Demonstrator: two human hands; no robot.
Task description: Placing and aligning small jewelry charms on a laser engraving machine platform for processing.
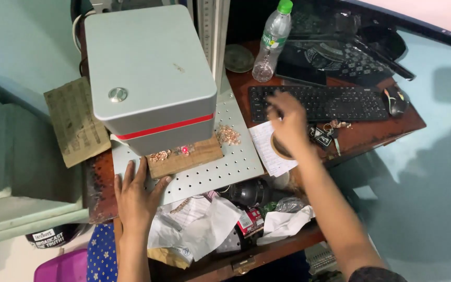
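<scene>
A boxy grey machine head [150, 73], smooth metal with a red band, overhangs a perforated metal plate [220, 169]. Under it lies a rough rectangular wooden block [186, 158], with small coppery metal pieces [158, 155] and a red light spot on its top. More coppery pieces [228, 134] are heaped on the plate just beside the block.

The left hand [135, 197] lies flat and spread on the plate, fingertips touching the block's near-left corner; it grips nothing. The right hand [288, 125], blurred, hovers over the black keyboard's [322, 103] near edge and a paper sheet [270, 149], well apart from the block; its grip cannot be told.
</scene>
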